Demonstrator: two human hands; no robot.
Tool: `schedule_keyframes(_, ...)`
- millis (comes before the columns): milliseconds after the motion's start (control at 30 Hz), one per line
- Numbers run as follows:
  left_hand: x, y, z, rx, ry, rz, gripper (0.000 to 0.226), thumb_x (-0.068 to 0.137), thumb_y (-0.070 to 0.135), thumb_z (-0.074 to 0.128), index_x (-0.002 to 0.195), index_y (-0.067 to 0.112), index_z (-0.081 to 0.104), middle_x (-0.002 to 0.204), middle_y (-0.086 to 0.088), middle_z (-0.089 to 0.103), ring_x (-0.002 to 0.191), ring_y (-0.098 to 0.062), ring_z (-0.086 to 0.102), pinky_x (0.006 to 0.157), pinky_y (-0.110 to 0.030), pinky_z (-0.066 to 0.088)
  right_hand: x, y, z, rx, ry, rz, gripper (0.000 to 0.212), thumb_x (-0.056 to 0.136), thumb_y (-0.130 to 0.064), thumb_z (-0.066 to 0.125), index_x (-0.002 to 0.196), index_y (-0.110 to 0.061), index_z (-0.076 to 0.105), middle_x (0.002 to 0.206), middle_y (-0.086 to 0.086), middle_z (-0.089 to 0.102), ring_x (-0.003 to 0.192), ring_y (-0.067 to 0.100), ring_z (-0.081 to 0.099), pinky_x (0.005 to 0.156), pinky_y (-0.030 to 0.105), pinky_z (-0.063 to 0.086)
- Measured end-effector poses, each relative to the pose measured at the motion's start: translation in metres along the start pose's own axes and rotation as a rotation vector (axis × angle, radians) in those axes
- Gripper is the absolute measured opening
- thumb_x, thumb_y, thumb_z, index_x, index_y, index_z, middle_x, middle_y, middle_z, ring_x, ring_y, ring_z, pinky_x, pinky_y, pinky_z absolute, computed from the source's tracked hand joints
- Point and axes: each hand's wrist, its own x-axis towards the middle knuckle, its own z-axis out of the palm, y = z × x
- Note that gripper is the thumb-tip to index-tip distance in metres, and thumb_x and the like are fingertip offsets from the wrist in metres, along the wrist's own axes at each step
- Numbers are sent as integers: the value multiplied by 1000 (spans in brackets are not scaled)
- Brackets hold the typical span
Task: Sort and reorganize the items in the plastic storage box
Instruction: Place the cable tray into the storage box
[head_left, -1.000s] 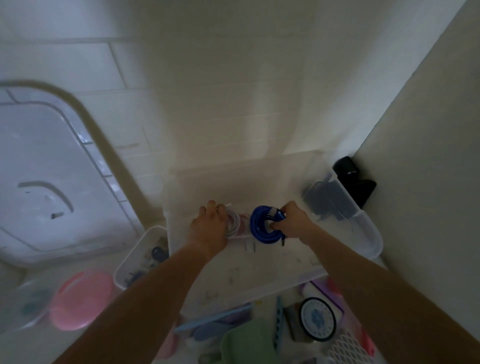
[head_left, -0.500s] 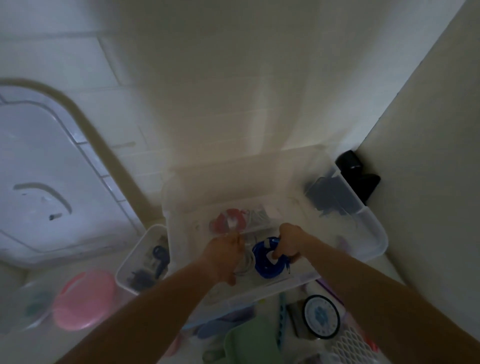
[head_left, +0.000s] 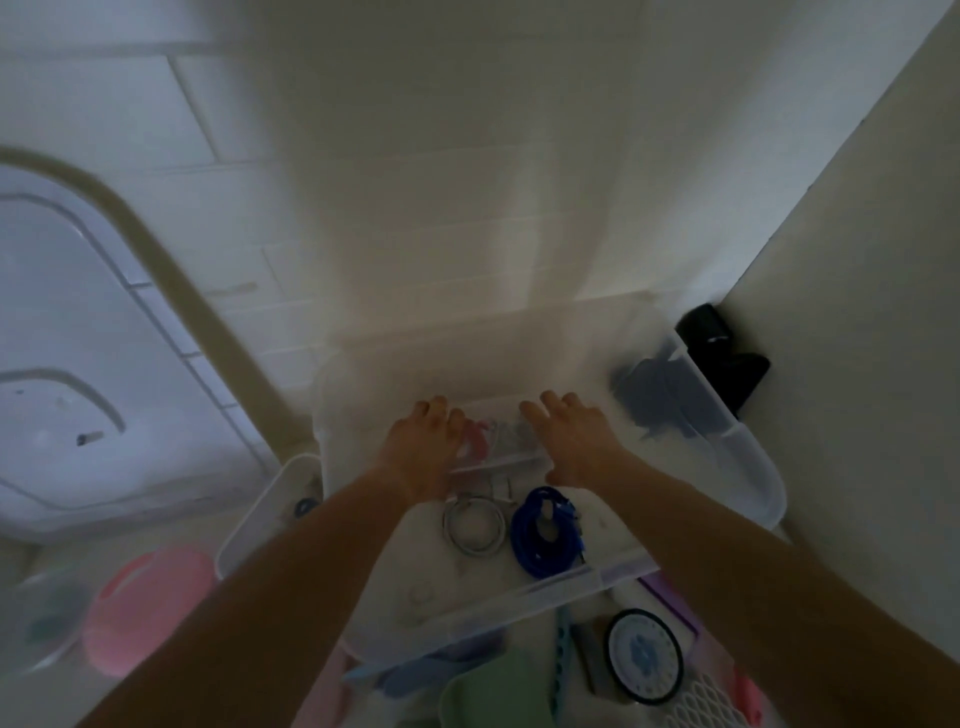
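The clear plastic storage box (head_left: 748, 467) sits on the floor in front of me. Both hands reach into it. My left hand (head_left: 423, 444) and my right hand (head_left: 574, 441) lie with fingers extended on either side of a small clear inner tray (head_left: 498, 457) holding a red item (head_left: 475, 436) and something grey. Nearer me on the box floor lie a coiled grey cable (head_left: 475, 527) and a coiled blue cable (head_left: 543, 532), neither touched. A dark blue item (head_left: 660, 395) lies against the box's right wall.
The white box lid (head_left: 67, 338) lies on the floor at left. A small white bin (head_left: 260, 514) stands beside the box. A pink lid (head_left: 145, 603), a green item (head_left: 493, 691), a round black-rimmed disc (head_left: 644, 654) and a white mesh basket (head_left: 711, 701) lie near me. A black object (head_left: 722, 353) stands by the right wall.
Both hands let go of the grey and blue cable coils, leaving them on the box floor, and moved forward to the small inner tray.
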Motion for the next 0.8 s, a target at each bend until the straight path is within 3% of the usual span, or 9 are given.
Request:
schedule_keyframes(133, 3, -2, 8, 43, 39, 26, 87, 74, 59, 70, 140, 16, 35, 146, -16, 34, 128, -34, 39, 94, -43, 45, 5, -1, -6, -89, 29, -31, 82, 71, -22, 78, 137, -16, 29, 132, 14, 39, 106, 32, 49, 68, 36, 47)
schedule_keyframes(300, 5, -2, 14, 78, 80, 76, 81, 67, 58, 73, 128, 12, 48, 131, -20, 50, 114, -37, 48, 86, -42, 49, 5, 1, -22, -174, -48, -107, 84, 69, -31, 80, 136, -15, 33, 125, 14, 43, 99, 30, 54, 67, 35, 42)
schedule_keyframes(467, 4, -4, 2, 69, 61, 56, 80, 73, 62, 69, 133, 16, 42, 132, -13, 48, 115, -33, 49, 91, -42, 45, 7, 17, -49, -101, -89, -130, 62, 76, -40, 72, 127, -17, 47, 109, 7, 54, 85, 23, 58, 66, 32, 42)
schedule_keyframes(533, 5, -14, -16, -29, -19, 56, 82, 71, 60, 73, 137, 20, 42, 132, -8, 50, 117, -30, 53, 94, -41, 47, 7, 28, -61, 8, -83, -49, 53, 78, -44, 69, 121, -17, 54, 111, 6, 57, 94, 25, 60, 74, 33, 48)
schedule_keyframes(600, 6, -28, -39, -164, -76, 28, 68, 77, 48, 73, 135, 24, 49, 131, -5, 52, 119, -26, 54, 96, -39, 49, 0, 38, -69, 93, 39, 89, 49, 81, -53, 65, 110, -14, 57, 108, 6, 57, 96, 26, 60, 78, 34, 51)
schedule_keyframes(700, 3, -42, -62, -101, 132, -134, 41, 86, 48, 63, 116, 20, 61, 115, -3, 63, 105, -23, 61, 83, -35, 50, -21, 35, -68, 140, 165, 330, 54, 81, -65, 62, 95, -14, 53, 88, 5, 55, 85, 24, 62, 68, 32, 46)
schedule_keyframes(800, -5, -34, -60, 57, 238, -240, 50, 86, 62, 57, 102, 14, 57, 94, -3, 63, 83, -24, 65, 62, -30, 40, -32, 21, -55, 209, 182, 466, 59, 86, -55, 64, 116, -7, 48, 97, 7, 59, 88, 25, 65, 61, 30, 43)
